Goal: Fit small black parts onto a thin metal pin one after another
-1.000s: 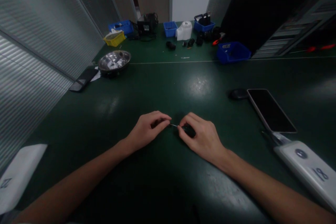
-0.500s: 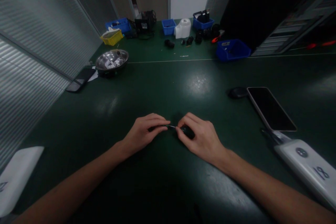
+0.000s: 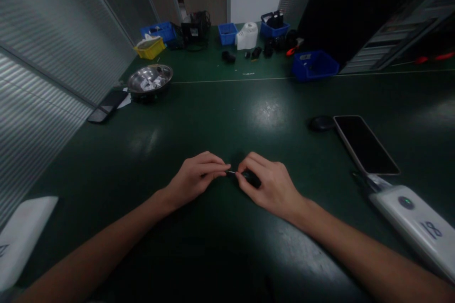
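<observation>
My left hand (image 3: 195, 175) is closed in a pinch, with thumb and fingertips pressed around something too small to make out. From those fingertips a short, thin metal shaft (image 3: 232, 172) runs across to my right hand (image 3: 268, 180). The thumb and index finger of that hand are closed at the shaft's right end. Under its curled fingers shows a dark rounded piece (image 3: 251, 178), handle-like and in line with the shaft; most of it is hidden. Both hands are low over the dark green table (image 3: 199, 128), a small gap between their fingertips.
On the right lie a black mouse-like object (image 3: 322, 123), a phone (image 3: 366, 144) and a white device (image 3: 415, 222). A metal bowl (image 3: 151, 80) with white pieces stands at the left. Blue bins (image 3: 314, 66), a yellow bin (image 3: 151, 48) and a white housing (image 3: 247, 36) line the back.
My left hand has shifted slightly left and its fingers have straightened over the shaft's end. My right hand has edged left, still closed. The view has tilted a little.
</observation>
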Motion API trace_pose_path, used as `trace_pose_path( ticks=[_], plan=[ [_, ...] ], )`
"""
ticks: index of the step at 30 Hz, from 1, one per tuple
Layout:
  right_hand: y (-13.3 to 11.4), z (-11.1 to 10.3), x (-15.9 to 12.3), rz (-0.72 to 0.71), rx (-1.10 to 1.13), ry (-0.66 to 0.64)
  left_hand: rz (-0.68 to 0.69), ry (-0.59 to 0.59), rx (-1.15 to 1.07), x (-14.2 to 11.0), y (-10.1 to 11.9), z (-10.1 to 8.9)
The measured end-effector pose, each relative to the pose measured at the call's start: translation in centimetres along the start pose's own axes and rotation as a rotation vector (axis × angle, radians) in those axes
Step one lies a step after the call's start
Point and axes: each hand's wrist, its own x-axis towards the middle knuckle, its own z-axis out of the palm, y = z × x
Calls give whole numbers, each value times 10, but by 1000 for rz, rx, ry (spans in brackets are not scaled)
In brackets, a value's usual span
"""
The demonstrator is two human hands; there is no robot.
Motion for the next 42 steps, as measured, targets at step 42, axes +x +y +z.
trace_pose_path(
  ticks=[42],
  plan=[
    [-1,3,-2,46,-244,-2,-46,-195,326,2,10,3]
  ],
)
